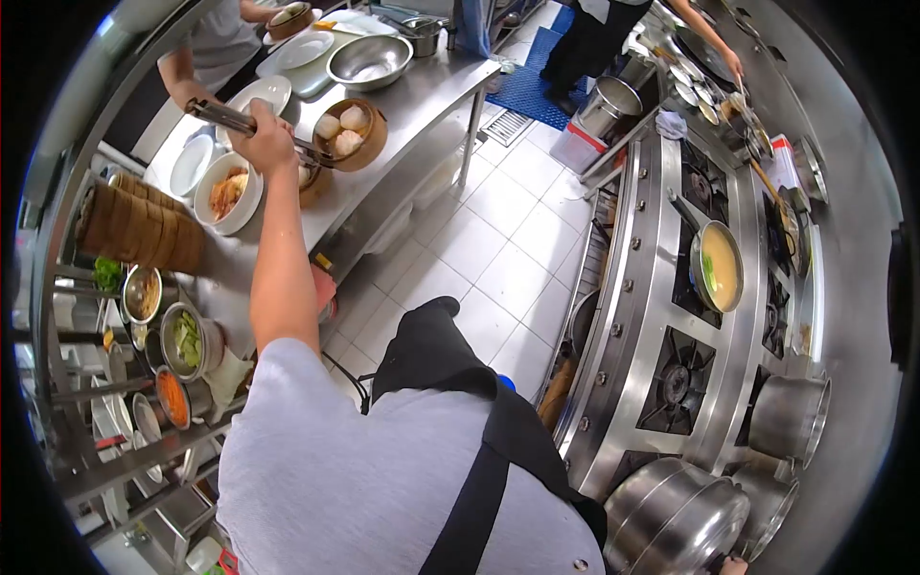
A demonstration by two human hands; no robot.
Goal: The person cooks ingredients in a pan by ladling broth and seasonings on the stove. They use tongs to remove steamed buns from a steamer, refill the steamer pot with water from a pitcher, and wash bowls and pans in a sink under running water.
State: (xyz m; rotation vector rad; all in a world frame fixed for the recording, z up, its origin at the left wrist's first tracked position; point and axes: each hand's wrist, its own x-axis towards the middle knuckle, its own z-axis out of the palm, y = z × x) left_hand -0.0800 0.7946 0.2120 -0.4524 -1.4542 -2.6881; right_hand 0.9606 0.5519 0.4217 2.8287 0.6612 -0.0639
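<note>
My left arm stretches over the steel counter, and my left hand (pixel 265 142) is closed around metal tongs (pixel 218 115). The tongs' far end reaches the near edge of a round bamboo steamer (pixel 376 144); whether it touches is unclear. Several pale dumplings (pixel 349 142) sit inside this steamer. Another small steamer (pixel 313 187) is partly hidden behind my wrist. Below my hand stands a white bowl (pixel 228 203) of reddish-orange food. At the bottom edge, a sliver of my right hand (pixel 734 567) shows at the black knob of a domed pot lid (pixel 671 508), apparently gripping it.
Stacked bamboo steamers (pixel 144 230) and ingredient containers (pixel 185 340) line the left side. A steel bowl (pixel 370 62) sits farther back. Across the tiled floor (pixel 479 240), the stove (pixel 671 383) carries a pan of yellowish liquid (pixel 719 266). Two people work at the far end.
</note>
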